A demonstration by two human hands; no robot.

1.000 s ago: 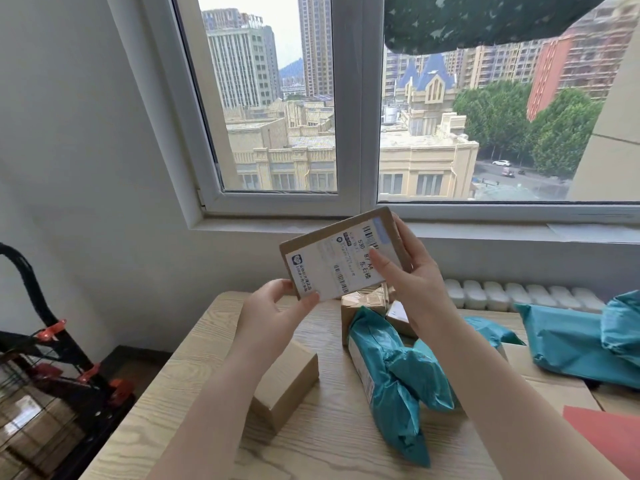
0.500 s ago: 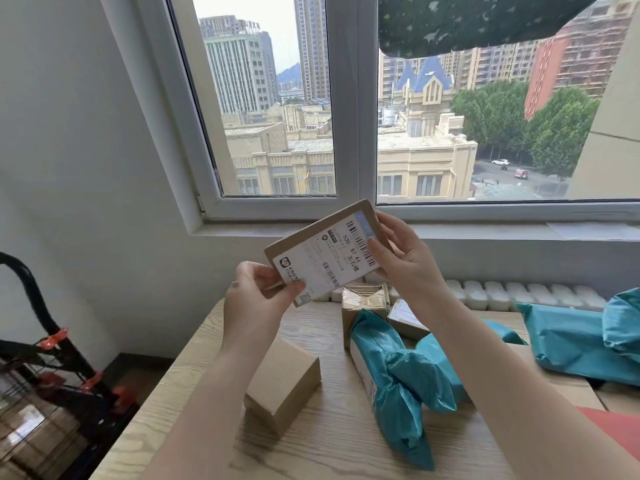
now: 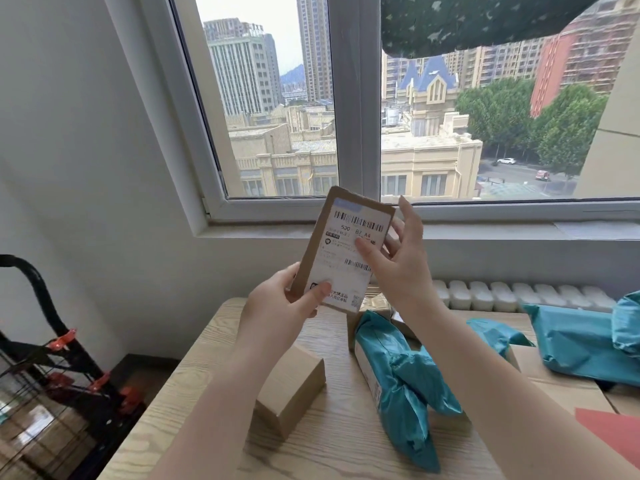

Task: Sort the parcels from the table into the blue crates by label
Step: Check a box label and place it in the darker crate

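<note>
A flat brown cardboard parcel (image 3: 341, 233) with a white barcode label is held upright above the table, label facing me. My left hand (image 3: 280, 306) pinches its lower left corner, thumb on the label. My right hand (image 3: 398, 258) holds its right edge, thumb on the label and fingers spread behind it. On the wooden table (image 3: 332, 441) below lie a small brown box (image 3: 294, 389), a teal poly-bag parcel (image 3: 401, 386) and a taped brown box (image 3: 375, 303). No blue crate is in view.
More teal bags (image 3: 581, 341) and flat cardboard lie at the table's right, with a red sheet (image 3: 613, 434) at the front right. A black hand cart with orange clips (image 3: 62, 362) stands on the floor at left. The window sill and a white radiator (image 3: 519, 294) run behind the table.
The parcel has been turned from lying sideways to standing upright. My left hand moved to its bottom corner, and my right hand's fingers have loosened and spread.
</note>
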